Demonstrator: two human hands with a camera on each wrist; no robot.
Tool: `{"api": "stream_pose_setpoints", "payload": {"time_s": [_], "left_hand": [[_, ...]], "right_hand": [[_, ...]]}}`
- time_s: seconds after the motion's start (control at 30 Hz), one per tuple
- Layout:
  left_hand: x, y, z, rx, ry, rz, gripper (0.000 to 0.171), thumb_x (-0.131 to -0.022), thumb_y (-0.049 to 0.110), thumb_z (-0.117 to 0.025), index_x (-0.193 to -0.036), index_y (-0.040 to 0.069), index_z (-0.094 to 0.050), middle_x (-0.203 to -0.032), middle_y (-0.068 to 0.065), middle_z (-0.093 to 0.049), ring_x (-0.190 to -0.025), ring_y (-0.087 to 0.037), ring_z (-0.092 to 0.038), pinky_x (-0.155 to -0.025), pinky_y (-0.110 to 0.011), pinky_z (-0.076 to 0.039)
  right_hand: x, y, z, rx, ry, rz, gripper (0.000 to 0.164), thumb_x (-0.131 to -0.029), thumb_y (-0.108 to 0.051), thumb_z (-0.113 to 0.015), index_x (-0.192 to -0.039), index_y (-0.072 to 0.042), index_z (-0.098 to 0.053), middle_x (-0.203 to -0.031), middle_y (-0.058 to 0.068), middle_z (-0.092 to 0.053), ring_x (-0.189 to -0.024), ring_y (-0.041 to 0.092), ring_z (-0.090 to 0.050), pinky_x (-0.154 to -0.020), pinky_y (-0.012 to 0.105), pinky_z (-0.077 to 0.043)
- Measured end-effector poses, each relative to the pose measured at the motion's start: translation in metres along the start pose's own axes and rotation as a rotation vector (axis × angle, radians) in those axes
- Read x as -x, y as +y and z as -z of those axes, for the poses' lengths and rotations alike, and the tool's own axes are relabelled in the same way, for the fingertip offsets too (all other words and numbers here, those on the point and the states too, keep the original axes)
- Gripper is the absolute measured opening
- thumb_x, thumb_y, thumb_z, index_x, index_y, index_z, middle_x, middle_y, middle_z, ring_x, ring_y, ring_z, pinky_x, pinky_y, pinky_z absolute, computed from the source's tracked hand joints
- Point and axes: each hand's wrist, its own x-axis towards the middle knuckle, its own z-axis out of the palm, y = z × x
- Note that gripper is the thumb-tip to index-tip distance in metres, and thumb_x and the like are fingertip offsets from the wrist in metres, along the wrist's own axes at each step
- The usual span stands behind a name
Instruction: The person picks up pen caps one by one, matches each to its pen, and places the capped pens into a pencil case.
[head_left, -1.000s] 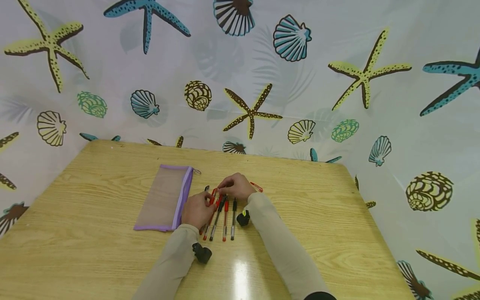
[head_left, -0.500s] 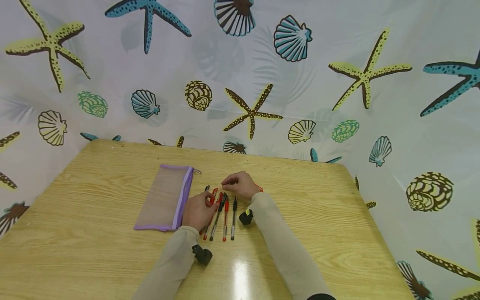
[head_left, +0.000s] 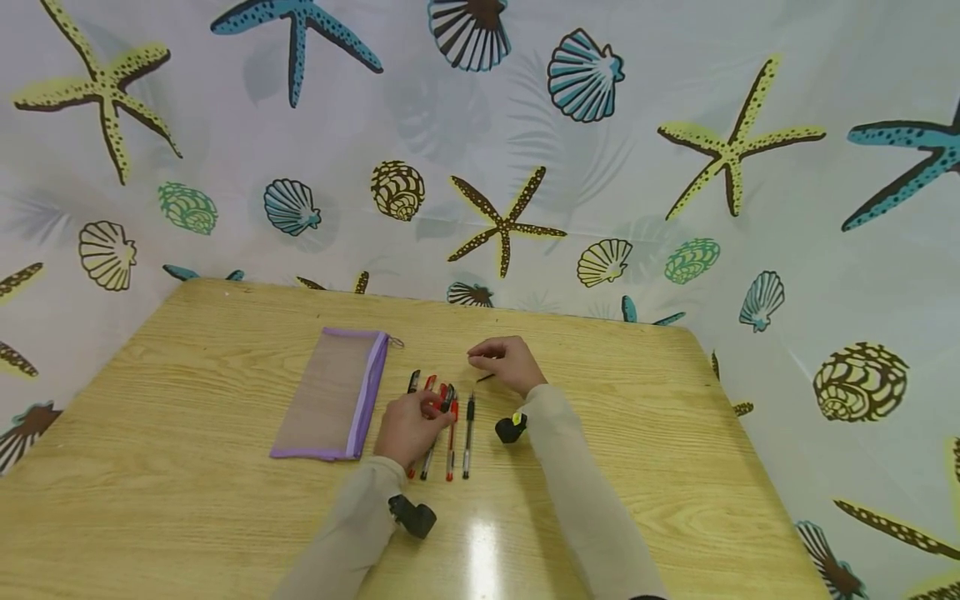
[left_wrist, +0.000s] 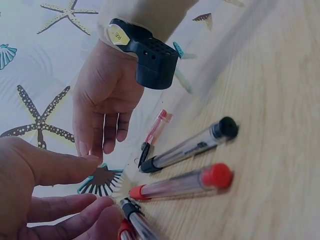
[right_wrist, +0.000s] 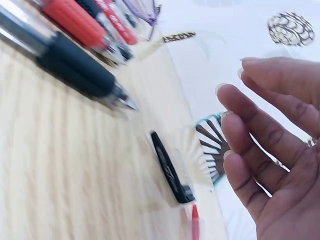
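Note:
My left hand (head_left: pixel 411 427) hovers over a row of gel pens, thumb and fingers apart with nothing seen between them in the left wrist view. Back and to the right of the row, my right hand (head_left: pixel 510 364) is raised, its fingers loosely bent and holding nothing. A black pen cap (right_wrist: pixel 170 170) lies on the table by it. The rightmost pen, a black gel pen (head_left: pixel 468 433), has a bare tip in the right wrist view. A red gel pen (head_left: pixel 451 442) lies to its left. My left hand partly covers the other red and black pens.
A mesh zip pouch (head_left: pixel 330 396) with purple edging lies flat left of the pens. Near my right hand is a slim red-ended item (right_wrist: pixel 195 222). A patterned curtain (head_left: pixel 337 125) hangs behind the wooden table (head_left: pixel 637 433).
My right hand has moved right and away from the pens, and the black cap now shows beside it. My left hand has shifted slightly right over the row.

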Motion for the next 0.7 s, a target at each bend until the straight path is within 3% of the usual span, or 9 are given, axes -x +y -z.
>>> {"api": "stream_pose_setpoints", "payload": {"time_s": [0.13, 0.3, 0.53, 0.63, 0.7], "left_hand": [[0.003, 0.003, -0.001, 0.022, -0.019, 0.016, 0.035, -0.085, 0.023, -0.075, -0.112, 0.001, -0.068, -0.086, -0.004, -0.069, -0.071, -0.015, -0.063, -0.063, -0.033, -0.052], [0.005, 0.004, -0.003, 0.024, -0.017, 0.013, 0.034, -0.085, 0.020, -0.075, -0.112, 0.000, -0.068, -0.085, -0.003, -0.068, -0.073, -0.015, -0.062, -0.066, -0.034, -0.052], [0.005, 0.002, -0.009, 0.012, -0.018, 0.016, 0.030, -0.084, 0.019, -0.075, -0.107, 0.000, -0.070, -0.084, -0.003, -0.069, -0.072, -0.015, -0.063, -0.067, -0.035, -0.052], [0.006, 0.002, -0.010, 0.012, -0.021, 0.012, 0.030, -0.084, 0.019, -0.075, -0.107, 0.000, -0.070, -0.083, -0.003, -0.069, -0.071, -0.014, -0.063, -0.067, -0.035, -0.053], [0.006, 0.002, -0.010, 0.017, -0.019, 0.011, 0.031, -0.084, 0.018, -0.075, -0.107, -0.001, -0.070, -0.083, -0.003, -0.070, -0.071, -0.014, -0.063, -0.068, -0.036, -0.053]], "right_hand": [[0.003, 0.003, 0.008, -0.025, 0.053, -0.027, 0.026, -0.091, -0.015, -0.067, -0.110, 0.003, -0.070, -0.106, 0.010, -0.069, -0.093, 0.027, -0.062, -0.080, 0.047, -0.051], [0.007, 0.008, 0.017, -0.080, 0.096, -0.034, 0.028, -0.092, -0.014, -0.067, -0.112, 0.006, -0.068, -0.103, 0.011, -0.069, -0.096, 0.037, -0.061, -0.078, 0.047, -0.050], [0.015, 0.012, 0.027, -0.124, 0.130, -0.058, 0.030, -0.092, -0.015, -0.067, -0.113, 0.006, -0.067, -0.104, 0.012, -0.069, -0.091, 0.046, -0.057, -0.056, 0.043, -0.045], [0.017, 0.015, 0.030, -0.140, 0.139, -0.076, 0.032, -0.092, -0.016, -0.067, -0.114, 0.006, -0.067, -0.106, 0.013, -0.069, -0.089, 0.046, -0.056, -0.057, 0.045, -0.046], [0.018, 0.016, 0.031, -0.143, 0.146, -0.082, 0.033, -0.091, -0.016, -0.068, -0.115, 0.006, -0.066, -0.108, 0.013, -0.069, -0.092, 0.040, -0.059, -0.066, 0.044, -0.051]]}}
